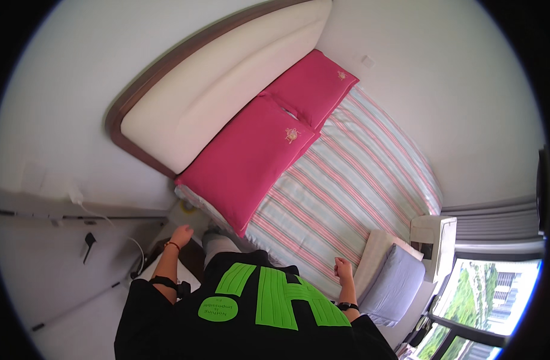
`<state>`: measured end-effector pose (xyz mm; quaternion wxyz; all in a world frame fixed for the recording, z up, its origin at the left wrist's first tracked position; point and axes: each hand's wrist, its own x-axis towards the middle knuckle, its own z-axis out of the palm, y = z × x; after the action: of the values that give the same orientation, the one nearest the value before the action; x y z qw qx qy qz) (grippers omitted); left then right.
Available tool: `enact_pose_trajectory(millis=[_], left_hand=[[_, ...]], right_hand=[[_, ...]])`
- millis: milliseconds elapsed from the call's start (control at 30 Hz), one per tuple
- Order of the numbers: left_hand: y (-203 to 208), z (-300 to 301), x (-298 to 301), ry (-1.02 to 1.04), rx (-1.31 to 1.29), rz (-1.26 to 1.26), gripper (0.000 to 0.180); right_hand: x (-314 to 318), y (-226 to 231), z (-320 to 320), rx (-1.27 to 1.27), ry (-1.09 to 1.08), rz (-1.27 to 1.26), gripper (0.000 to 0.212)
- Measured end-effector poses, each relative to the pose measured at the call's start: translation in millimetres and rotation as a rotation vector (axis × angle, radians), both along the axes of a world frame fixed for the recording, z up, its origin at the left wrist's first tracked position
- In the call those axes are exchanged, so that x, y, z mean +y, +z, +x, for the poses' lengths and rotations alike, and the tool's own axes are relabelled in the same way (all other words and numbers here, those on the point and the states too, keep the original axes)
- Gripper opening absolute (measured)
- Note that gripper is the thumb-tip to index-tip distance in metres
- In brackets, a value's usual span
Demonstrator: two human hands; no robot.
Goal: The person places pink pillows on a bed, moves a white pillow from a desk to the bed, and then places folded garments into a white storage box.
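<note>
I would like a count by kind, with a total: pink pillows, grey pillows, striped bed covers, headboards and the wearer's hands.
Pink pillows: 2
Grey pillow: 1
Striped bed cover: 1
Cream headboard: 1
Left hand and right hand: 2
Total: 7

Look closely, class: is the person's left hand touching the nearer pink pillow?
Apart. The head view shows the left hand off to the side of the nearer pink pillow, with a plain gap between them.

One fisheye view, worn on head, looking steeply down; wearer's black shirt [245, 336] near, along lower edge; bed [332, 174] farther off, slanting across middle; window [476, 294] at lower right.
</note>
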<state>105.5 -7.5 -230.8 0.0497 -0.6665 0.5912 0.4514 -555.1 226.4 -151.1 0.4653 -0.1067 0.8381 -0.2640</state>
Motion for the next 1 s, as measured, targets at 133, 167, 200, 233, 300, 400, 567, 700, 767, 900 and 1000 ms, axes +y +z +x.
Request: enact_pose_trajectory(millis=[133, 167, 200, 233, 300, 400, 567, 700, 767, 900, 1000], left_hand=[[45.4, -39.8, 109.5, 0.416, 0.275, 0.197, 0.052], [52.4, -48.0, 139.8, 0.478, 0.261, 0.197, 0.052], [52.5, -51.9, 167.5, 0.406, 0.239, 0.158, 0.052], [53.2, -53.3, 194.6, 0.337, 0.215, 0.121, 0.052], [45.0, -55.7, 246.7, 0.436, 0.204, 0.095, 0.051], [40.7, -61.0, 317.7, 0.703, 0.268, 0.056, 0.051], [12.4, -64.2, 391.4, 0.827, 0.180, -0.074, 0.042], [-52.0, -38.6, 465.3, 0.706, -0.043, -0.154, 0.039], [-59.6, -46.2, 455.6, 1.164, 0.156, 0.014, 0.045], [-70.6, -26.8, 469.8, 1.525, 0.013, -0.107, 0.063], [-59.0, 0.3, 457.3, 1.630, -0.166, -0.203, 0.074]], right_hand=[[7.4, -1.3, -59.8, -0.008, -0.175, -0.161, 0.025], [3.2, -1.8, -72.9, -0.031, -0.209, -0.185, 0.021], [-0.8, -5.9, -85.4, -0.051, -0.157, -0.171, 0.021], [-7.6, -10.6, -95.7, -0.094, -0.226, -0.168, 0.020], [-26.6, -16.6, -107.3, -0.144, -0.249, -0.103, 0.019], [-65.7, -20.5, -98.3, -0.169, -0.024, -0.065, 0.022], [-142.8, -25.6, -43.5, -0.171, 0.306, -0.097, 0.026], [-188.9, -3.4, 37.4, -0.225, 0.657, -0.107, 0.029], [-204.8, 6.9, 58.1, -0.190, 0.755, -0.091, 0.030], [-226.0, 31.4, 96.7, -0.117, 0.888, -0.085, 0.031], [-226.0, 43.0, 105.0, -0.055, 0.879, -0.080, 0.031]])
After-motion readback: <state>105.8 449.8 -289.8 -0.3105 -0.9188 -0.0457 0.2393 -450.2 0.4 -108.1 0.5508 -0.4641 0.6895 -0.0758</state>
